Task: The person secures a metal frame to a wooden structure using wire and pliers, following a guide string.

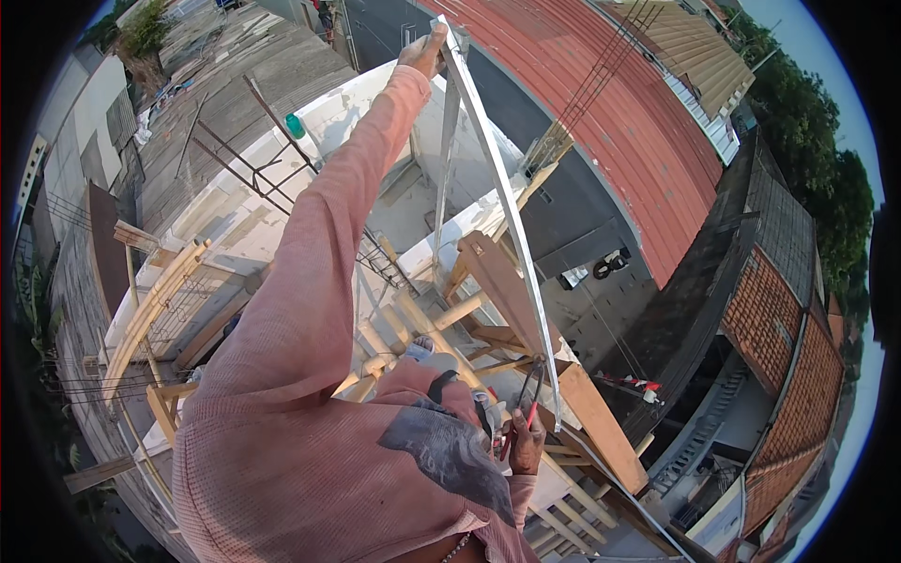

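Observation:
My left arm stretches far out, and my left hand [424, 54] is closed round the upper end of a long, pale metal bar [508, 211]. The bar slants down to the right, its lower end close to my right hand [526, 445]. A second, greyer metal bar [447, 155] hangs from the same upper end. My right hand is closed on a red-handled cutting tool [533, 413] with dark, forked upper parts, which reach beside the bar; whether they touch it I cannot tell. A broad brown board [502, 281] stands behind the bar.
I am high above the ground on wooden scaffolding [572, 507]. Bare reinforcing rods [261, 178] stick up from a pale block wall [235, 202], with a green bottle [296, 126] on top. A red metal roof [601, 122] lies beyond. Bent bamboo poles [150, 310] stand at left.

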Motion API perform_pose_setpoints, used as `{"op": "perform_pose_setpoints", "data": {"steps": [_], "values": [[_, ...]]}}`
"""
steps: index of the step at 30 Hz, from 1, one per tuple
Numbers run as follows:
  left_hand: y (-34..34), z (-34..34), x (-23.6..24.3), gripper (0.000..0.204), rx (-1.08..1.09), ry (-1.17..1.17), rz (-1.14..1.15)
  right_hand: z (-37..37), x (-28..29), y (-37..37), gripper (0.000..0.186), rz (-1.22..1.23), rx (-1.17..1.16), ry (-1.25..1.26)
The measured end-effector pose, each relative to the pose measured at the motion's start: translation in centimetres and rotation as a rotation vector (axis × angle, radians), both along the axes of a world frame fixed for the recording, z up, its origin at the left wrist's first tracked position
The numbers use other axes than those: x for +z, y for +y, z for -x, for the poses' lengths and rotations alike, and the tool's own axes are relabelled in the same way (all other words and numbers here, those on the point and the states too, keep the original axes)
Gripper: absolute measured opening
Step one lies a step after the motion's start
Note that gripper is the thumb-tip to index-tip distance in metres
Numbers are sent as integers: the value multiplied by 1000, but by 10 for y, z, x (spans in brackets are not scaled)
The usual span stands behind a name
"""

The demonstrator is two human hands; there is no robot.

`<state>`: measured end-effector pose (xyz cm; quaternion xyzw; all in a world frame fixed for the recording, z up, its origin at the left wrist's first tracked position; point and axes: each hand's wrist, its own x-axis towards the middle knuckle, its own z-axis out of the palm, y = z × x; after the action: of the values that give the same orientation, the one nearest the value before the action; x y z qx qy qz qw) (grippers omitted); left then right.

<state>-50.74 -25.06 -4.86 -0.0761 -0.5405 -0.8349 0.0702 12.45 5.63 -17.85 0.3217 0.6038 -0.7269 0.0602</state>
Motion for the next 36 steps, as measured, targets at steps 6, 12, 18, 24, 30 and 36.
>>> {"op": "perform_pose_setpoints", "data": {"steps": [6, 12, 18, 24, 30, 36], "values": [[1, -8, 4, 61, -9, 11, -9, 33, 31, 8, 28, -124, 29, 26], [10, -20, 13, 58, -22, -15, -42, 104, 83, 16, 36, -293, 185, 201], [18, -39, 13, 41, -78, 34, -114, 215, 183, 17, 29, -902, 527, 469], [15, -42, 8, 34, -238, 167, -165, 345, 277, -28, 48, -1561, 749, 859], [19, -40, 5, 33, -262, 224, -211, 425, 312, -89, 43, -1869, 907, 559], [24, -41, 4, 44, -256, 216, -250, 437, 327, -110, 49, -2033, 967, 383]]}}
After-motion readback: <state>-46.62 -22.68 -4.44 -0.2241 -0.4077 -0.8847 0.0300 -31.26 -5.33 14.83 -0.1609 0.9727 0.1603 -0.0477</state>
